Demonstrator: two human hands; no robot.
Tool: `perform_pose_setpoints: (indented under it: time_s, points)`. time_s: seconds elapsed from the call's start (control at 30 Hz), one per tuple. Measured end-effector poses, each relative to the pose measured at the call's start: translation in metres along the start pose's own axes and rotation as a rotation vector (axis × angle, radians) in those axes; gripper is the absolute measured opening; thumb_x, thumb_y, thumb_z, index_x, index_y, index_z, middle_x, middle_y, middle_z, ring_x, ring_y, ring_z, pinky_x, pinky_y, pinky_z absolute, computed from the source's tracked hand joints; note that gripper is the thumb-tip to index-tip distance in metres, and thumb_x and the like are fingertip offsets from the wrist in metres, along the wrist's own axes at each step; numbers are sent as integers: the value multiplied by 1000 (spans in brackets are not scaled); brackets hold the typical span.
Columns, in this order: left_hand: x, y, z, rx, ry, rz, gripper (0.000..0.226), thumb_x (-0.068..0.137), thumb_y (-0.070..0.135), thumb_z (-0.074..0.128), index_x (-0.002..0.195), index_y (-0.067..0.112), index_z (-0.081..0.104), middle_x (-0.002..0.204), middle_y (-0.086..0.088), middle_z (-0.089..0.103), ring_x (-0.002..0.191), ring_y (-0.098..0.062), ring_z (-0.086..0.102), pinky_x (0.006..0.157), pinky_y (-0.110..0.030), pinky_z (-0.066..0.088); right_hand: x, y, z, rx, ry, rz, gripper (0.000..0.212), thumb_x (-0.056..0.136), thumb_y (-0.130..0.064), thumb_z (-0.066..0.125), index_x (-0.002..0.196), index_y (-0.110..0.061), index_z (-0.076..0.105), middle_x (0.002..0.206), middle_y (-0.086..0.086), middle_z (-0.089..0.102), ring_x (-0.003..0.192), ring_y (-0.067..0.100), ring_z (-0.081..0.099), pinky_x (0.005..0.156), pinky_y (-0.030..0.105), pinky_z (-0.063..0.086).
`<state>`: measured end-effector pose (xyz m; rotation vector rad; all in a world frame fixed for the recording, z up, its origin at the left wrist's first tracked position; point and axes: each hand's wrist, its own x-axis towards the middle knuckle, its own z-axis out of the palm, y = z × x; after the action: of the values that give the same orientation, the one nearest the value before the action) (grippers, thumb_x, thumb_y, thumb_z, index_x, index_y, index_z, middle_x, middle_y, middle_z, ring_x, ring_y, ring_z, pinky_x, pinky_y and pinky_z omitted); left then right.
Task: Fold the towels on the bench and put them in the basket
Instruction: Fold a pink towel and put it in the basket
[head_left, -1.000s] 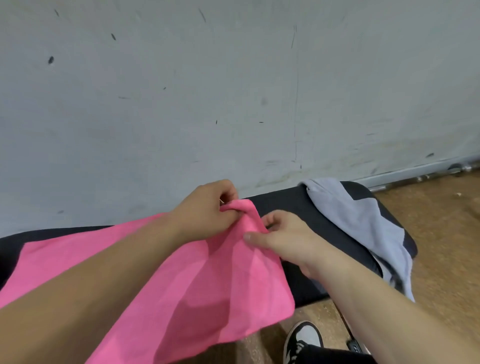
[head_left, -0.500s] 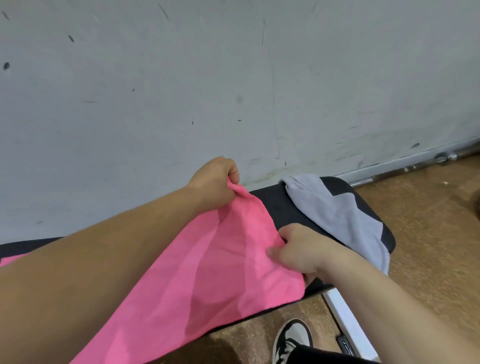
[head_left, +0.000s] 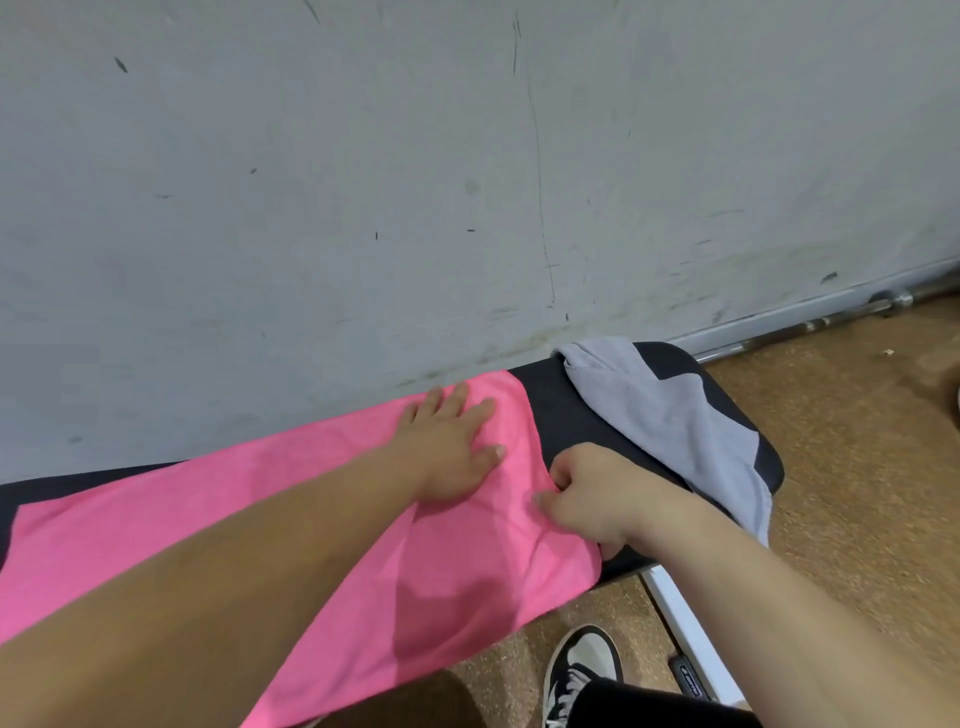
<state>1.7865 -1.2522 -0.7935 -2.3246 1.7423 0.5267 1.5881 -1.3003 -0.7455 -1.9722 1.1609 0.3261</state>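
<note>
A pink towel (head_left: 218, 499) lies spread along the black padded bench (head_left: 556, 410), its near edge hanging over the front. My left hand (head_left: 452, 441) rests flat on the towel's far right part, fingers straight. My right hand (head_left: 592, 493) pinches the towel's right edge with curled fingers, close to the bench's front. A grey towel (head_left: 670, 421) lies crumpled over the bench's right end and droops over its front edge. No basket is in view.
A scuffed grey wall (head_left: 415, 182) stands directly behind the bench. Brown floor (head_left: 857, 467) extends to the right, with a metal bar (head_left: 831, 317) along the wall's base. My black-and-white shoe (head_left: 582, 670) and a white bench leg (head_left: 691, 634) are below the bench.
My left hand let go of the towel's far corner and now lies flat on the cloth. The towel has been laid down smooth on the bench. My right hand keeps its pinch on the right edge.
</note>
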Motion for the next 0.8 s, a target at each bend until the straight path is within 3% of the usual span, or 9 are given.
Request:
perform_pose_setpoints:
  time_s: [0.07,0.13,0.17,0.23,0.33,0.4,0.5,0.6,0.8]
  points:
    - [2,11,-21,26,80,-47,54,102,58,33,149,32,44,166,-12,21,153,-37,15,122,-55,18,-1,-8,0,-13,3,-41,26,91,-26,60,72,-15,46,74,8,54,62,26,55,51,33,53]
    - [4,28,-38,-41,221,-82,49,100,61,37,108,23,67,131,-10,55,124,-32,48,100,-46,41,-4,-14,-2,-32,8,-77,28,95,-29,60,75,-16,45,75,6,54,62,24,53,51,30,48]
    - [4,38,-44,-156,241,-102,52,98,65,40,87,19,62,108,-6,61,103,-26,56,84,-39,46,-6,-17,-3,-52,17,-94,29,96,-31,59,76,-16,46,74,4,54,62,22,52,52,29,44]
    - [10,52,-48,-343,172,-145,59,94,69,46,69,15,51,77,-2,58,73,-19,56,62,-33,41,-11,-20,-5,-120,57,-126,28,98,-32,57,77,-17,46,74,1,53,62,19,49,52,29,37]
    - [22,56,-46,-307,135,-199,30,90,33,61,73,11,50,66,-2,51,65,-22,55,51,-29,35,-14,-18,-6,-106,89,-138,23,102,-29,52,84,-17,46,78,0,51,61,15,46,49,28,32]
    - [28,52,-46,-387,184,-254,15,83,13,57,72,9,49,64,-3,51,58,-22,51,47,-28,34,-14,-14,-10,-36,120,-127,22,103,-28,52,86,-16,45,81,1,52,62,16,51,49,29,38]
    - [37,51,-49,-642,275,-274,14,83,13,58,70,11,53,69,-13,63,66,-33,61,57,-35,51,-19,-12,-20,115,144,-99,21,103,-31,52,89,-15,48,88,7,57,55,28,65,44,37,57]
    - [41,56,-54,-997,318,-212,23,85,15,61,66,12,48,64,-17,56,57,-30,57,54,-38,47,-33,-15,-31,107,182,-76,24,101,-37,58,87,-18,51,86,6,59,60,29,65,46,42,61]
    - [22,58,-68,-1267,371,-115,29,98,18,63,72,10,51,65,-12,48,47,-19,44,47,-25,39,-55,-30,-39,2,270,-159,36,97,-37,64,72,-17,48,63,0,51,51,18,51,42,24,37]
